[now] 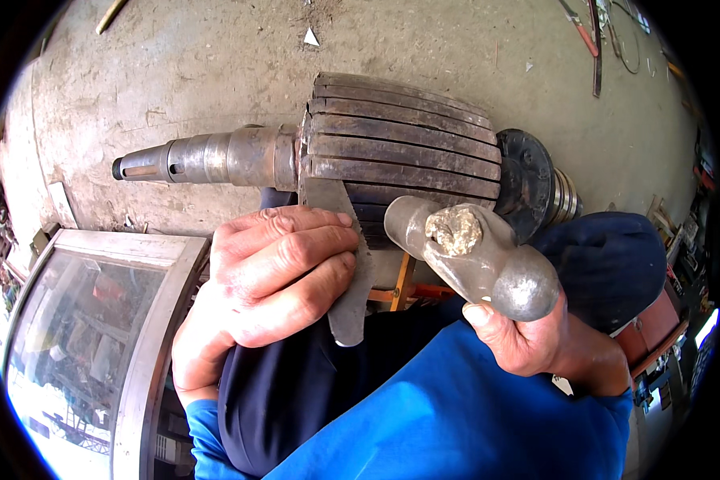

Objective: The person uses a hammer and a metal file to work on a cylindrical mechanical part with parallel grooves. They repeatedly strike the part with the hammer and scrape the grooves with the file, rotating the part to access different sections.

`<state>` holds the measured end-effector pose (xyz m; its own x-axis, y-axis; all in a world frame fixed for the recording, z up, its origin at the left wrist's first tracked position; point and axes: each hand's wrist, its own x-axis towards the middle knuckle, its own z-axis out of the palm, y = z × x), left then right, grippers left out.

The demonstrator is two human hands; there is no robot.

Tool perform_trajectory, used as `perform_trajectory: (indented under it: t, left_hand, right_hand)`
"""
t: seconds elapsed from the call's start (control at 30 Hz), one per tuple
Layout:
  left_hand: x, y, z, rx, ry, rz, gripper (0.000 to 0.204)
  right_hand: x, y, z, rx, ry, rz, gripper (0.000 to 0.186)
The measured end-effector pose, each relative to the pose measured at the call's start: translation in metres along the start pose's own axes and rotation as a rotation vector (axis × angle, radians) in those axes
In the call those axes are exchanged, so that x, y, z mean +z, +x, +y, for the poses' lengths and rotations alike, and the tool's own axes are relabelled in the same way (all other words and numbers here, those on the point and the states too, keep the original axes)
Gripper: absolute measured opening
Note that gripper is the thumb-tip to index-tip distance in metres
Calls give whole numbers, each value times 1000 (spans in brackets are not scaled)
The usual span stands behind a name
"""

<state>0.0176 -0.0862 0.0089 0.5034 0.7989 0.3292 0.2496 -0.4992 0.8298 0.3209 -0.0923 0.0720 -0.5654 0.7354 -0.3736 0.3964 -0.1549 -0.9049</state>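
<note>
A motor rotor (pixel 400 148) with a slotted, rusty core lies crosswise before me, its stepped steel shaft (pixel 216 158) pointing left. My left hand (pixel 284 268) is closed around a flat steel blade (pixel 347 318). The blade's upper end meets the near left edge of the core. At the right, my right hand (pixel 528 344) grips a ball-peen hammer (pixel 472 260), raised in front of the rotor. The hammer's round peen faces me, and a rough, pale lump shows on top of its head. Its handle is mostly hidden.
A black flanged disc (pixel 528 180) and metal rings (pixel 566 198) sit on the rotor's right end. Orange metal bars (pixel 404 284) show beneath it. A white-framed glass panel (pixel 88 312) stands at left. Tools (pixel 588 40) lie on the concrete floor (pixel 216 72) at far right.
</note>
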Motion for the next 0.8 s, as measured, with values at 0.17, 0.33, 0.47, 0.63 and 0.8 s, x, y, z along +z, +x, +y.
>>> perform_trajectory:
  t: [0.17,0.33,0.47,0.63,0.8]
  left_hand:
    - [5,-2,-8,73,82,19,28]
    - [9,0,-12,83,90,58,27]
    - [11,-1,-11,102,137,41,28]
    - [7,-5,-9,73,157,22,29]
    - [7,-2,-13,48,114,-4,30]
  right_hand:
    - [-10,-8,-2,-86,-142,-96,45]
    - [-28,-20,-35,-69,-143,-251,54]
    - [-14,-18,-53,-344,-291,-118,57]
    - [-5,-10,-72,-430,-463,-105,59]
    - [-1,-5,-74,-402,-480,-48,62]
